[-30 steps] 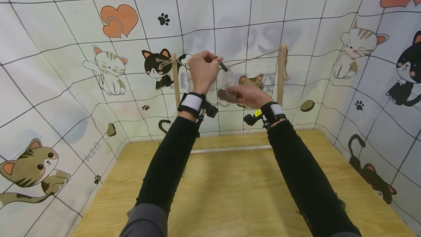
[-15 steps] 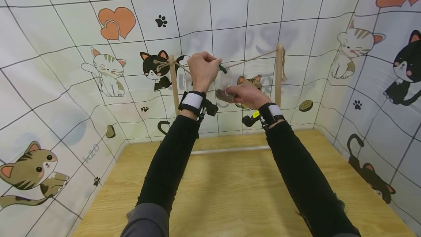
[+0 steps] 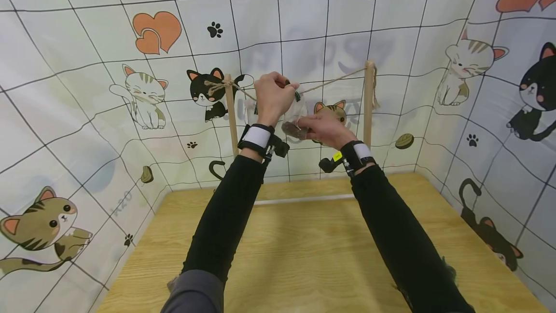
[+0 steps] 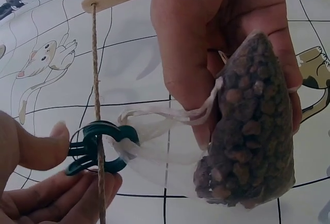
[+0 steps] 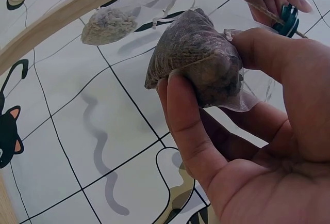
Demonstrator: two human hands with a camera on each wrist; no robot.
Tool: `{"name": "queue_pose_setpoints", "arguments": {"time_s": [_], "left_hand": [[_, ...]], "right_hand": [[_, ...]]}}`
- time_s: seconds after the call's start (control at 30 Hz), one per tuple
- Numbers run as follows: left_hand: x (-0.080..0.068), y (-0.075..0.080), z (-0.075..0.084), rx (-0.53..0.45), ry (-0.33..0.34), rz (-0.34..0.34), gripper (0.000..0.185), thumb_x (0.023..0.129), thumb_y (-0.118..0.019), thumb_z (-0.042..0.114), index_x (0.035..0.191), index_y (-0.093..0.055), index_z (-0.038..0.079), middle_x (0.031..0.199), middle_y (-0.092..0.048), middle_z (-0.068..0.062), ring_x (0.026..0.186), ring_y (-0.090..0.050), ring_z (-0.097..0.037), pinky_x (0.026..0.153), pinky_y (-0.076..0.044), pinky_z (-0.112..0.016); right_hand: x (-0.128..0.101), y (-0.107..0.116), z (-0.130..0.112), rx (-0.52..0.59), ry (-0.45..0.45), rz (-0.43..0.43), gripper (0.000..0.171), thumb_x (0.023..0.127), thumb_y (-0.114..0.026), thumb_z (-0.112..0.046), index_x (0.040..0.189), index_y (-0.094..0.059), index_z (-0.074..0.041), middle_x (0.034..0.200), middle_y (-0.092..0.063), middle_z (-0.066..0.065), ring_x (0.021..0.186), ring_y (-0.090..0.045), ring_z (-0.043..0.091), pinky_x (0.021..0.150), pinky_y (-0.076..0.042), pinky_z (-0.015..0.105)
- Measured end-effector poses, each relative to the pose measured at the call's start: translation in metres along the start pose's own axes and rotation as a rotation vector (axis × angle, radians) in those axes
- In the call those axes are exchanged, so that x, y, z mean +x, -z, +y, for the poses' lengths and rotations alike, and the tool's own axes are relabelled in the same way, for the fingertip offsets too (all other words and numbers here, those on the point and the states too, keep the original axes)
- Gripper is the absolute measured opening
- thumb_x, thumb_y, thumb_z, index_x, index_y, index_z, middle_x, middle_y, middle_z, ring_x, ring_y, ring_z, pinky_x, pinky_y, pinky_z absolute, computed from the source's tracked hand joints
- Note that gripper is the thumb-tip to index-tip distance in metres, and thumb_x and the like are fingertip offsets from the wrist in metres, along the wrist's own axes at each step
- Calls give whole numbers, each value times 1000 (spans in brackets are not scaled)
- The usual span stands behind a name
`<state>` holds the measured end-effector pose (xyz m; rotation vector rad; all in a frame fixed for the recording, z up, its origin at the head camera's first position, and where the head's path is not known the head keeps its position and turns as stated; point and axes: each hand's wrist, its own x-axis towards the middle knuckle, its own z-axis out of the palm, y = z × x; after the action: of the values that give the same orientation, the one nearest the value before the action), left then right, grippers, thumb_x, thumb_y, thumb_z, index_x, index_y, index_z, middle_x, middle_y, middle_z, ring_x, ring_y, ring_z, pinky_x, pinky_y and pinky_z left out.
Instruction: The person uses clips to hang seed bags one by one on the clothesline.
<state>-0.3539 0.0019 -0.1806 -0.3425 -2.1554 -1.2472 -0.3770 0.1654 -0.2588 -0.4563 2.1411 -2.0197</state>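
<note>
A twine line runs between two wooden posts. My left hand pinches a green clip that sits on the twine. The clip bites the white gathered top of a mesh bag filled with brown pellets. Just below the line, my right hand grips the bag's full lower part between thumb and fingers. A second mesh bag, with paler filling, hangs on the same line by the left post.
A wooden tabletop lies below both arms. A white rail joins the posts' feet at the back. Cloth walls printed with cats enclose the table on three sides.
My left hand has come down a little with the clip. The right hand and the bag have moved up and left, closer under it.
</note>
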Motion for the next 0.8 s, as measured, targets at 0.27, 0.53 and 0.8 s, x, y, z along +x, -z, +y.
{"name": "queue_pose_setpoints", "arguments": {"time_s": [0.27, 0.53, 0.8], "left_hand": [[0, 5, 0, 33, 40, -121, 38, 94, -75, 31, 118, -70, 2, 107, -72, -13, 99, -68, -26, 83, -57, -37], [-2, 10, -1, 34, 15, -170, 45, 96, -73, 33, 127, -67, 1, 114, -72, -15, 105, -69, -27, 90, -57, -38], [-7, 12, 0, 39, 3, -219, 47, 97, -70, 34, 134, -64, 6, 122, -67, -17, 111, -64, -29, 89, -56, -42]], "right_hand": [[-4, 1, 4, -102, -19, -58, 34, 108, -52, -21, 123, -68, 5, 126, -61, 9, 116, -61, 21, 110, -51, 40], [-6, 4, 13, -45, -49, -71, 34, 108, -52, -21, 130, -62, 4, 126, -58, 10, 116, -62, 23, 111, -49, 42], [-12, 7, 24, -63, 5, -101, 38, 108, -52, -23, 130, -62, 6, 119, -60, 9, 105, -62, 21, 106, -50, 41]]}}
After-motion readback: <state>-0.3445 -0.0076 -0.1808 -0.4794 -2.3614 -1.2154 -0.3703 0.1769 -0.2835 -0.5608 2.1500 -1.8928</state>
